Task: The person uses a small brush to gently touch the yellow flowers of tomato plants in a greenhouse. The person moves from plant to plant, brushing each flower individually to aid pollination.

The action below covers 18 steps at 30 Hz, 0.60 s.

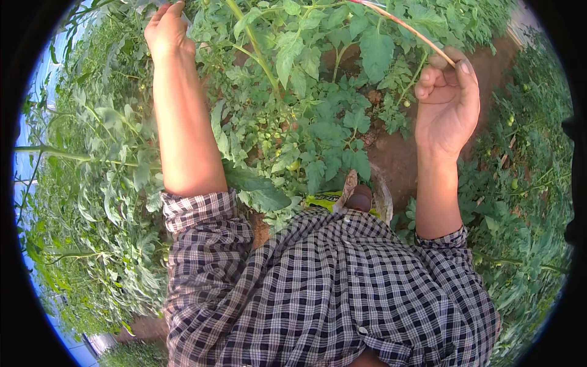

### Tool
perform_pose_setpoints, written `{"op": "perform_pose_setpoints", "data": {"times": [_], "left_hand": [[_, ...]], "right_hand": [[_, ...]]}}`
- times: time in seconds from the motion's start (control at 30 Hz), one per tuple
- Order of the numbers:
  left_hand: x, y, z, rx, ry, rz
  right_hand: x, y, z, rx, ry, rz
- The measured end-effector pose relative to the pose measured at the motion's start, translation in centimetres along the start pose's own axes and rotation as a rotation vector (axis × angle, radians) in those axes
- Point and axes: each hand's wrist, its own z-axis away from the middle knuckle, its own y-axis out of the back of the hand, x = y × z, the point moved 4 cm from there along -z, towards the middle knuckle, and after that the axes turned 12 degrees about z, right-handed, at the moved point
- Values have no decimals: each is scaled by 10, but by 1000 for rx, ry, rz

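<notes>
My right hand [449, 96] is raised at the upper right, its thumb and fingers pinching the lower end of a thin reddish-brown stick [412, 31]. The stick slants up to the left, over tomato leaves, to the top edge. At the upper left my left hand [168, 32] reaches to the picture's top edge beside the foliage. Its fingertips are partly cut off, so what it touches cannot be told. Between the hands stands a tomato plant with a thick green stem [257, 46] and broad leaves [376, 50]. A green tomato [293, 165] hangs lower among the leaves.
Dense tomato plants [91, 206] crowd the left side, and more plants [513, 220] with small green fruit line the right. Brown soil [394, 156] shows between the rows. A yellow-green printed bag [323, 200] and a dark rounded thing [360, 199] lie just beyond my checked shirt.
</notes>
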Motion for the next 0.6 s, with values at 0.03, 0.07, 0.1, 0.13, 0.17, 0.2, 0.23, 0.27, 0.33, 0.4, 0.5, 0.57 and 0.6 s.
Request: {"op": "perform_pose_setpoints", "data": {"times": [0.03, 0.07, 0.1, 0.13, 0.17, 0.2, 0.23, 0.27, 0.33, 0.4, 0.5, 0.57, 0.6], "left_hand": [[-1, 3, 33, -66, -88, 20], [0, 11, 79, -174, -199, 19], [4, 6, 114, -329, -265, 27], [2, 12, 156, -387, -155, -65], [6, 15, 197, -469, -72, -268], [6, 14, 234, -587, 27, -384], [3, 10, 263, -664, 86, -389], [3, 9, 284, -707, 129, -409], [4, 9, 303, -783, 147, -424], [3, 17, 316, -677, 327, -263], [13, 34, 319, -728, 79, -361], [17, 50, 328, -723, 67, -355], [18, 58, 334, -721, 99, -346]], "right_hand": [[10, 12, 5, 12, -118, -104], [20, 22, 16, 31, -331, -226], [31, 23, 20, -17, -477, -384], [43, 24, 32, -67, -611, -560], [52, 24, 48, -57, -742, -675], [61, 23, 65, -53, -857, -702], [70, 20, 83, -50, -955, -715], [77, 15, 102, -43, -1068, -726], [81, 0, 132, -162, -1198, -689], [80, -8, 149, -277, -1307, -658], [87, -8, 139, -430, -1242, -240], [100, -7, 111, -624, -931, 379], [106, -15, 92, -707, -562, 723]]}}
